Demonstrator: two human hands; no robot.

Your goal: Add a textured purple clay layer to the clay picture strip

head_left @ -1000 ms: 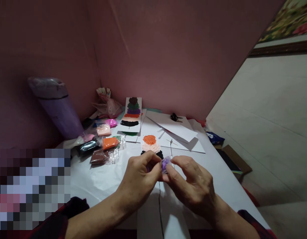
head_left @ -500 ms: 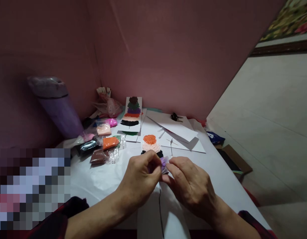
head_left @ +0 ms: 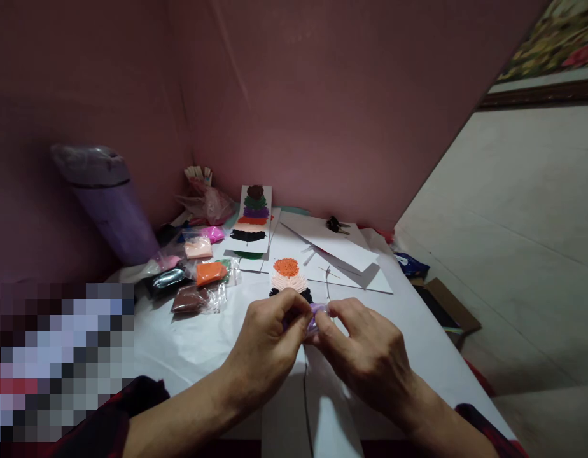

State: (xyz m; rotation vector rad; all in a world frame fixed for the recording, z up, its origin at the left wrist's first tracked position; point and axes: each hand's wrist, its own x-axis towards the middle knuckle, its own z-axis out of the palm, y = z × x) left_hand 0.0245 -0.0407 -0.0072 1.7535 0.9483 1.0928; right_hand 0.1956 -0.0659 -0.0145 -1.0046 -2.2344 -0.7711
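Between my two hands is a small clear packet of purple clay (head_left: 317, 318). My left hand (head_left: 272, 340) pinches its left side with thumb and fingers. On its right side, the thumb and forefinger of my right hand (head_left: 370, 346) are closed on the packet. Just beyond my hands lies a white card (head_left: 288, 278) with textured bands of orange, pale peach and black clay; its near part is hidden behind my left hand. Farther back leans another card (head_left: 251, 216) with bands of brown, green, purple, orange, peach and black.
To the left lie several clay packets, among them orange (head_left: 211, 273), brown (head_left: 191, 300) and black (head_left: 167, 281). A purple bottle (head_left: 115, 210) stands behind them. White sheets (head_left: 332, 245) with keys (head_left: 336, 224) lie at the back. A thin tool (head_left: 328, 280) lies beyond my right hand.
My right thumb and forefinger have shifted their grip on the purple packet, the thumb now higher on it. My left hand stays almost still.
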